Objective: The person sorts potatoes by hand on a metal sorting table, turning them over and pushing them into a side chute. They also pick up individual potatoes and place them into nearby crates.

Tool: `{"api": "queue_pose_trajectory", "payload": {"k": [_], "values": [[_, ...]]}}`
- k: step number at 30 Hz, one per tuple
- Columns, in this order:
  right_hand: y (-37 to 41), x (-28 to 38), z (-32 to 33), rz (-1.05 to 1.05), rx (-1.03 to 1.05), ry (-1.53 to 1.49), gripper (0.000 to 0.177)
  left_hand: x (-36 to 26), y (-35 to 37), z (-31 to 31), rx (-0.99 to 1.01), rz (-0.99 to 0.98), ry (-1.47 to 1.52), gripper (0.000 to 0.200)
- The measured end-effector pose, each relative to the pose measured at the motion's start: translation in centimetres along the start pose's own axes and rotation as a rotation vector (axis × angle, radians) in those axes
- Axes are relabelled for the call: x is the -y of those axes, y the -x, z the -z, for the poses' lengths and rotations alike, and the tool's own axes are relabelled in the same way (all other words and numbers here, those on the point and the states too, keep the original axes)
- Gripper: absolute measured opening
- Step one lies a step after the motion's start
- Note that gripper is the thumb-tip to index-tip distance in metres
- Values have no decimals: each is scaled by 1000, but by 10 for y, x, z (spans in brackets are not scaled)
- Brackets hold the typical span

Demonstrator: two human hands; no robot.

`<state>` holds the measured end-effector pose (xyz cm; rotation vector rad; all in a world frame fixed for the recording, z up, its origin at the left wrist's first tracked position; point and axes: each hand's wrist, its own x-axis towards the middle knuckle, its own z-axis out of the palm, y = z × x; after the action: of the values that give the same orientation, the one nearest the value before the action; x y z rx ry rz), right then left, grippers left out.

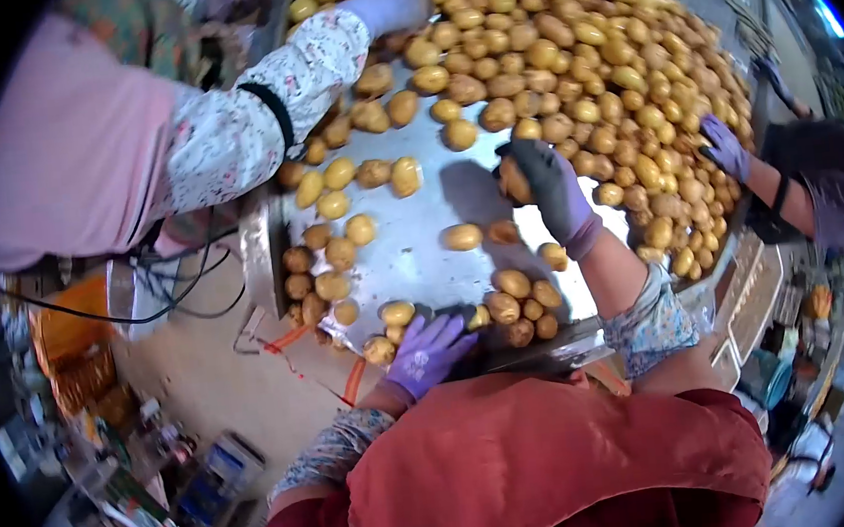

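Note:
My left hand (430,353), in a purple glove, lies at the near edge of the metal table (391,251) with its fingers spread beside a few potatoes. My right hand (548,187), in a purple glove with dark fingers, is raised over the middle of the table and holds a brownish potato (513,181). Under and left of it, single potatoes (461,237) lie on the metal. A small cluster of potatoes (514,308) rests at the near edge between my hands. The large potato pile (565,60) covers the far and right part.
At the left, a co-worker's floral sleeve (220,131) reaches across, with a gloved hand (390,7) at the pile. Another co-worker's purple-gloved hand (725,147) touches the pile's right side. Black cables (180,303) hang at the left. An orange crate (72,339) stands beyond them.

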<state>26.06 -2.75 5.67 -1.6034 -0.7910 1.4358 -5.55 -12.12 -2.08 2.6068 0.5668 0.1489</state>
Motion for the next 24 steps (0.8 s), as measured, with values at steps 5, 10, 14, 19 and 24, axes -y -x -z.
{"api": "queue_pose_trajectory", "payload": {"k": [5, 10, 14, 19, 24], "values": [[52, -5, 18, -29, 271, -1083, 62, 14, 7, 19, 114, 66, 11, 43], [122, -52, 21, -1, 173, -718, 61, 20, 7, 25, 11, 46, -7, 47], [227, -97, 91, 105, -163, -292, 53, 12, 20, 12, 6, -2, -21, 56], [372, -143, 271, 508, -1210, -1317, 47, 14, 17, -1, -61, 137, 227, 68], [281, -168, 215, -61, -1357, 357, 70, -26, -12, 0, -18, 48, -117, 60]]}}
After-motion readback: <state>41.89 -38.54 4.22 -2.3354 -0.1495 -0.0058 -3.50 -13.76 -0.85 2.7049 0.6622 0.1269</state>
